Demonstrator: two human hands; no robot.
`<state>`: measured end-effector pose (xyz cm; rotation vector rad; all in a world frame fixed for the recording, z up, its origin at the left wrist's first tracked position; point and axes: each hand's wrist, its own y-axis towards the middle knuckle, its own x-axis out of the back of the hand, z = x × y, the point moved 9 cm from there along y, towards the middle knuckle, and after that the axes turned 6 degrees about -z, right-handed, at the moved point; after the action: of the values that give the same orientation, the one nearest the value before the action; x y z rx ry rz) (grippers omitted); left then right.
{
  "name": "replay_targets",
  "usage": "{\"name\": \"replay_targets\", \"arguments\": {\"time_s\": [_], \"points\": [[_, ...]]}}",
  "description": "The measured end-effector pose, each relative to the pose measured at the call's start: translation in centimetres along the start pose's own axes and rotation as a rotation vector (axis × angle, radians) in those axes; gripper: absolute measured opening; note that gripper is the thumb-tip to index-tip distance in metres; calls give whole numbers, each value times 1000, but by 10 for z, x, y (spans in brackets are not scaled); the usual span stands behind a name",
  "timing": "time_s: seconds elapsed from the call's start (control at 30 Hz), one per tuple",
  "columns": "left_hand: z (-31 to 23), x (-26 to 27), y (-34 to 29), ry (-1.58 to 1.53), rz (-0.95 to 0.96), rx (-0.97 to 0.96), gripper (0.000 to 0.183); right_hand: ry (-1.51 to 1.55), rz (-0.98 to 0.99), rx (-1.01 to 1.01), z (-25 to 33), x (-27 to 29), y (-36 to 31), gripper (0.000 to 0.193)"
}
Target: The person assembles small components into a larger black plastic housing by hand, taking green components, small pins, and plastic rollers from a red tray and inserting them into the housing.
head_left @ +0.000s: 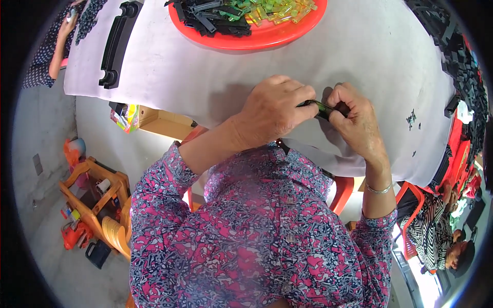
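Observation:
In front of my chest, both hands meet over the near part of the pale tabletop. My left hand [275, 110] pinches one end of a slim black and green plastic piece [322, 107]. The fingers of my right hand [357, 120] are curled closed at its other end. Fingers cover much of the piece, so its full shape is hidden. Beyond my hands stands a red plate [246, 44] holding black plastic strips [205, 19] and see-through green and yellow pieces [285, 11]. A long black part with rounded ends [114, 49] lies at the far left.
Heaps of black parts [457, 61] line the table's right edge, with small dark bits [411, 118] nearer me. Below the left edge are an open cardboard box [164, 122] and a wooden stool frame [97, 190]. Other people sit at far left and lower right.

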<state>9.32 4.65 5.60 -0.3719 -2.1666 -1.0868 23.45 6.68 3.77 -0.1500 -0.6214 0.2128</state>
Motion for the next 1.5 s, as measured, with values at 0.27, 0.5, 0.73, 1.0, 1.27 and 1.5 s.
{"name": "replay_targets", "arguments": {"time_s": [0.27,0.5,0.73,1.0,1.27,1.5], "points": [[0,1,4,26,22,-17,17,56,31,23,-14,2,3,9],[3,-3,3,0,-38,6,21,16,-26,40,-9,3,1,8],[3,-2,3,16,-28,-2,20,1,-35,49,-2,3,2,10],[5,-5,4,44,60,-39,14,-116,-12,58,4,-2,9,11],[1,-7,3,11,-41,-73,9,-114,16,109,-6,0,10,8],[-2,4,-1,5,-91,-51,21,30,-9,149,11,19,21,13]]}}
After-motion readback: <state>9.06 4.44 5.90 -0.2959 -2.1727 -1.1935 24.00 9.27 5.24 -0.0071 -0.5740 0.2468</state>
